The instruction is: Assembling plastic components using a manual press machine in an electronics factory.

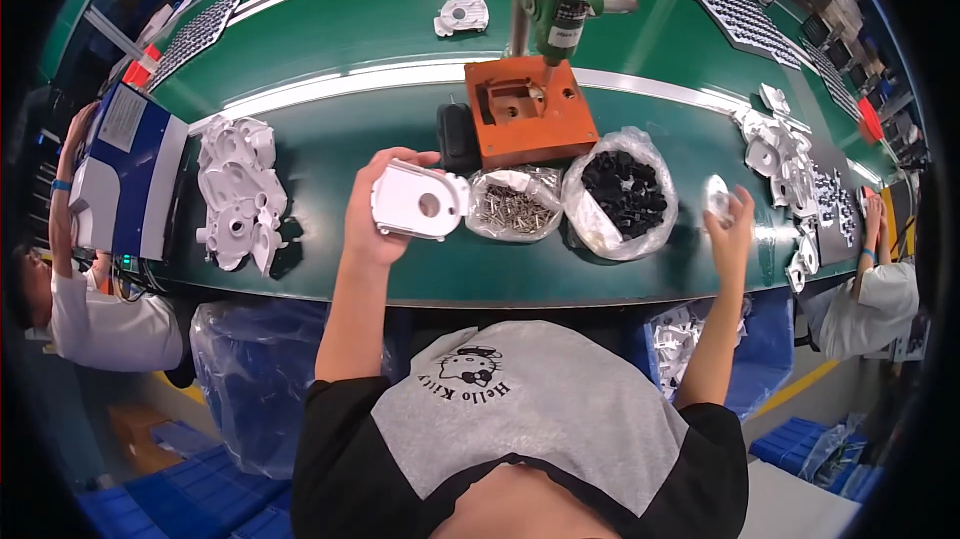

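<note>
In my left hand (372, 201) is a white plastic housing (412, 201) with a round hole, gripped by its left side above the table. My right hand (732, 229), off to the right, pinches a small whitish part (717, 201) that is blurred, so its exact kind does not show. Between the hands lie a clear bag of metal pins (513, 207) and a clear bag of small black parts (625, 194). Just beyond them an orange fixture block (530, 139) sits beneath a green hand press (568, 14).
White housings are piled at the left (238, 194) and the right (775, 154) of the green table (350, 104). A dark box (458, 136) adjoins the fixture. One white part (462, 16) lies at the back. Co-workers sit on the left (110, 324) and right (875, 304).
</note>
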A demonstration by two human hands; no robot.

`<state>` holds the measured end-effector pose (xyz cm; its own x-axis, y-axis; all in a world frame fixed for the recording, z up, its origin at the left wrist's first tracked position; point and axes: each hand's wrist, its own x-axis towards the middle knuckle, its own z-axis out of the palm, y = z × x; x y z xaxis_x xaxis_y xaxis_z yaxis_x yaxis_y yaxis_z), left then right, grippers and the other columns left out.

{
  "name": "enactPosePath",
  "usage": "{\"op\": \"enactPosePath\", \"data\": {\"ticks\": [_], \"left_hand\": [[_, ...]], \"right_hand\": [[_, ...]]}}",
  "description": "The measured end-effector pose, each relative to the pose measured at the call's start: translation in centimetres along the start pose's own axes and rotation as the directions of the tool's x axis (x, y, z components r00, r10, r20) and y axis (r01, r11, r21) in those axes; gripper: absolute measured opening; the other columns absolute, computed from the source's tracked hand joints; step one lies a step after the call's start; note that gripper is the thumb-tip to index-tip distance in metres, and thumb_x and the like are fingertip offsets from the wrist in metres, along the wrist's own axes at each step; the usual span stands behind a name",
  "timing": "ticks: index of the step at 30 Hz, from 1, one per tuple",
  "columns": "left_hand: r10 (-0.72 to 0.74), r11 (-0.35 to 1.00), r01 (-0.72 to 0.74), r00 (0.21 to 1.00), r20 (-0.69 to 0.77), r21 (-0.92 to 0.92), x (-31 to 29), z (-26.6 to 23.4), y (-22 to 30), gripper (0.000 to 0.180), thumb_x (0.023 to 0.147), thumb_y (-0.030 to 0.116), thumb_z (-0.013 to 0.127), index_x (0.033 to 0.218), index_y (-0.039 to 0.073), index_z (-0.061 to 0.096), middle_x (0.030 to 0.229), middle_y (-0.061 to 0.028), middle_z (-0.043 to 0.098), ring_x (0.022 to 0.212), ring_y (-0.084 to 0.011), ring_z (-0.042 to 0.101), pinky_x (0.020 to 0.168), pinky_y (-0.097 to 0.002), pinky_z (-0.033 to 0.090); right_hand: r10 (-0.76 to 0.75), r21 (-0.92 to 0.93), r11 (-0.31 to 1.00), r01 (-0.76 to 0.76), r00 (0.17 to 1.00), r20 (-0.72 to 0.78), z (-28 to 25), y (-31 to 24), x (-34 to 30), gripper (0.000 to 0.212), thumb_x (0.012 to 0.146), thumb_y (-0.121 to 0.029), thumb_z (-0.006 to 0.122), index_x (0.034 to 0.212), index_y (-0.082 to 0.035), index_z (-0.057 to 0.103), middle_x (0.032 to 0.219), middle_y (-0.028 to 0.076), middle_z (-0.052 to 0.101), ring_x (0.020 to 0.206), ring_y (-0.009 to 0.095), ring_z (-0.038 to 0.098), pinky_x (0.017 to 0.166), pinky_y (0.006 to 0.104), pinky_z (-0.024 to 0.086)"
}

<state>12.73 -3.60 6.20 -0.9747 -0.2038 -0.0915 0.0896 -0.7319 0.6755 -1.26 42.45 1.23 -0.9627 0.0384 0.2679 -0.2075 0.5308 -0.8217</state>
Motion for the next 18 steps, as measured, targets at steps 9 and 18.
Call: {"op": "enactPosePath", "data": {"ticks": [9,18], "left_hand": [[0.436,0.117,-0.816,0.555,0.709,0.567,-0.1,6.4,-6.8,0.060,0.067,0.016,0.082,0.114,0.004,0.045,0.126,-0.0170,0.040,0.113,-0.0305,0.047,0.093,-0.0395,0.043],[0.363,-0.059,-0.871,0.437,0.823,0.488,-0.5,6.0,-8.9,0.073,0.057,0.037,0.087,0.113,0.012,0.048,0.123,-0.0164,0.046,0.111,-0.0328,0.049,0.088,-0.0419,0.045]], "right_hand": [[-0.018,0.651,0.474,-0.593,0.733,0.680,11.4,-16.3,-6.9,0.045,0.090,-0.016,0.056,0.130,-0.002,0.041,0.108,0.013,0.060,0.096,0.018,0.060,0.080,0.0306,0.051],[-0.061,0.613,0.280,-0.739,0.624,0.779,12.2,-16.2,-8.0,0.036,0.096,-0.017,0.049,0.127,-0.002,0.042,0.114,0.011,0.056,0.097,0.018,0.060,0.081,0.0320,0.052]]}}
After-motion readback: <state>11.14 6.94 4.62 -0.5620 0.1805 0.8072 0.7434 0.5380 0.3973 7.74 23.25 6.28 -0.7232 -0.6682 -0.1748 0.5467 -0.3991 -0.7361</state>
